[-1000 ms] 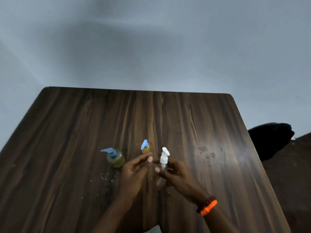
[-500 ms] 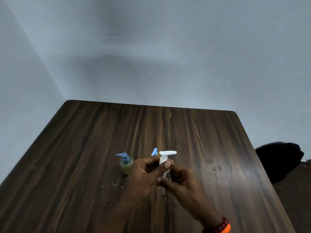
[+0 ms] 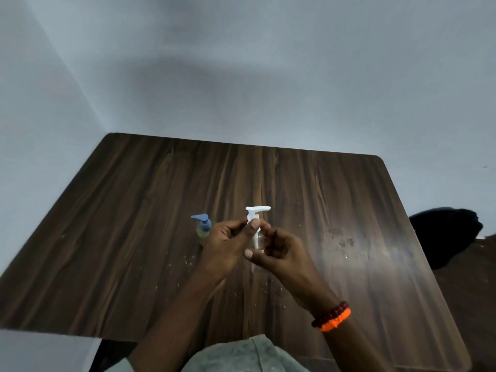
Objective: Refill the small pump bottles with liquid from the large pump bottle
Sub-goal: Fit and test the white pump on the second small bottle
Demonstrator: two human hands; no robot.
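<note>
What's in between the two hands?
In the head view, a small clear bottle with a white pump sits between them. The left hand pinches the pump's neck, and the right hand holds the bottle's body.

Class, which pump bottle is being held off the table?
The clear bottle with the white pump, gripped by both hands; the blue-pump bottle stands on the table.

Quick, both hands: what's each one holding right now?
Left hand: pinching the white pump.
Right hand: gripping the small clear bottle below that pump.
</note>
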